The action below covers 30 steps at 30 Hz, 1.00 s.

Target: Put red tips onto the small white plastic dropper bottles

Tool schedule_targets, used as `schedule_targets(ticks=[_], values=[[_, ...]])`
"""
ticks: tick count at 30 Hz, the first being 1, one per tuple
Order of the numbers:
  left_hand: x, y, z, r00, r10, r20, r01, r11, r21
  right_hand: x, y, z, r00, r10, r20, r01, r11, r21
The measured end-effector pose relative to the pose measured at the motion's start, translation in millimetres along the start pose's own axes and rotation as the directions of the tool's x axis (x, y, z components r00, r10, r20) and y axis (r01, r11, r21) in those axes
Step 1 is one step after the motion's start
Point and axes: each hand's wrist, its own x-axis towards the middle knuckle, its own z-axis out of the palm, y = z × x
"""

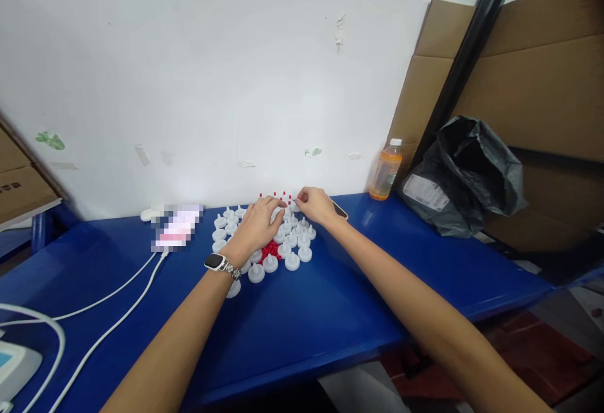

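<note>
Many white round caps with narrow spouts (292,262) stand close together on the blue table. Several at the back, near the wall, carry small red tips (284,193). A pile of loose red tips (270,251) lies among the caps. My left hand (259,221) reaches over the group, its thumb and fingers curled around a white spouted cap, partly hidden by the hand. Just to its right, my right hand (314,203) has thumb and forefinger pinched together beside the red-tipped caps. Whatever sits in that pinch is too small to make out.
A phone (178,227) with a white cable lies left of the caps; another phone (340,210) is partly behind my right hand. An orange drink bottle (385,170) and a dark plastic bag (460,180) stand at the right. Behind rises a white wall (226,85).
</note>
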Motion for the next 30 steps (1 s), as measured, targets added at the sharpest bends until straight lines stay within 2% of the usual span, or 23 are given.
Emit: schedule_targets(ticks=[2,5,7,8,12,19,22,24,26,30], values=[[0,-1,-1.8,0.998,-0.009,-0.055,0.007,0.999,-0.04,-11,-9,-2,0.999,-0.025,-0.047,0.035,0.975,0.22],[-2,-1,-4.9,0.995,-0.005,-0.097,-0.01,0.988,-0.152,-31,-25,-2,0.999,-0.039,0.02,0.021,0.829,0.558],[-6,0,-9.0,0.996,0.006,-0.085,-0.026,0.972,-0.235,-42,-35,0,0.996,-0.049,0.079,-0.017,0.745,0.667],[-9,1,-11.5,0.997,0.003,-0.079,-0.024,0.963,-0.27,-46,-38,1,0.994,-0.061,0.09,-0.017,0.731,0.682],[-23,2,-22.5,0.992,-0.057,-0.109,0.013,0.93,-0.368,-56,-48,10,0.991,-0.124,0.045,0.066,0.761,0.645],[-34,4,-33.3,0.996,-0.007,-0.09,-0.028,0.92,-0.392,-61,-57,24,0.987,-0.156,0.046,0.083,0.725,0.684],[-34,-4,-38.4,0.989,-0.12,-0.087,0.062,0.87,-0.489,-59,-53,19,0.995,-0.099,-0.025,0.09,0.724,0.684],[-34,-13,-41.7,0.954,-0.269,-0.13,0.148,0.804,-0.575,-58,-50,14,0.994,-0.067,-0.088,0.109,0.753,0.649],[-34,-21,-42.7,0.934,-0.308,-0.178,0.152,0.798,-0.584,-59,-50,11,0.989,-0.124,-0.084,0.149,0.806,0.572],[-34,-23,-36.2,0.973,-0.225,-0.055,0.176,0.872,-0.456,-67,-59,14,0.933,-0.351,0.084,0.297,0.878,0.375]])
